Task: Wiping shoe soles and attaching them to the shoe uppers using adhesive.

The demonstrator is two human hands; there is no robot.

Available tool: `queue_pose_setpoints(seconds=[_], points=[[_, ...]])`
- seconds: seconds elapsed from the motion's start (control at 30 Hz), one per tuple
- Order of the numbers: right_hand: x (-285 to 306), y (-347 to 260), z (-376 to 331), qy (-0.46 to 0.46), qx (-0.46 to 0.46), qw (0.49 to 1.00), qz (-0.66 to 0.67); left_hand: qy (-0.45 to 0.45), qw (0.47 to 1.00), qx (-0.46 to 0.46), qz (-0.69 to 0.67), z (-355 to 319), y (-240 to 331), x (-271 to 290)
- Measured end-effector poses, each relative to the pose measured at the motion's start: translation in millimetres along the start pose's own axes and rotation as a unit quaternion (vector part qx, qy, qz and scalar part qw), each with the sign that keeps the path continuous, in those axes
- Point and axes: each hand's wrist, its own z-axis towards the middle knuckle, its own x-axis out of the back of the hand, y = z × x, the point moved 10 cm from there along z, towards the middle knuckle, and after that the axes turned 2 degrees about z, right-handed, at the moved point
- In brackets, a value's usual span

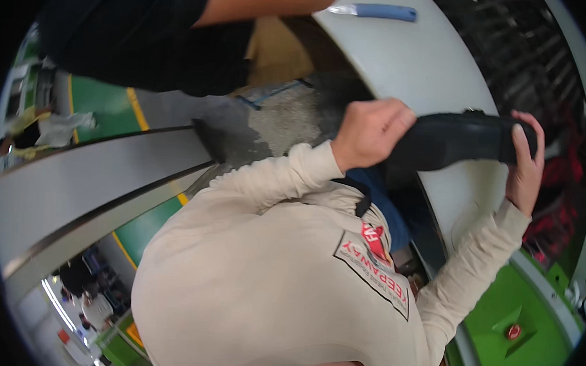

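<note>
A long, black, slightly curved piece (453, 140) with a smooth surface is held up between my two hands over the white tabletop's edge. My left hand (371, 134) grips its left end, fingers curled into a fist-like hold. At the other end, my right hand (529, 160) has its thumb on the near face and its fingers wrapped over the far side. A small raised dark fitting shows on the piece's upper edge. Beyond it, a blue-handled knife (385, 12) lies on the white tabletop (418, 60).
Another person's bare arm (267, 3) and dark sleeve reach in at the top left, near the knife. Dark racking (509, 45) stands beyond the table. A green machine panel with a red button (513, 332) is at lower right. A grey-white panel (98, 184) stands at left.
</note>
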Motion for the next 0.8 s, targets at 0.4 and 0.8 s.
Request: queue_pose_setpoints(seconds=[0.4, 0.8], points=[[3, 12, 5, -0.028, 0.015, 0.998, 0.056, -0.029, 0.994, 0.076, -0.072, -18, -22, 1], [10, 16, 1, -0.032, 0.002, 0.999, 0.022, -0.082, 0.953, 0.2, -0.213, -62, -47, -16]])
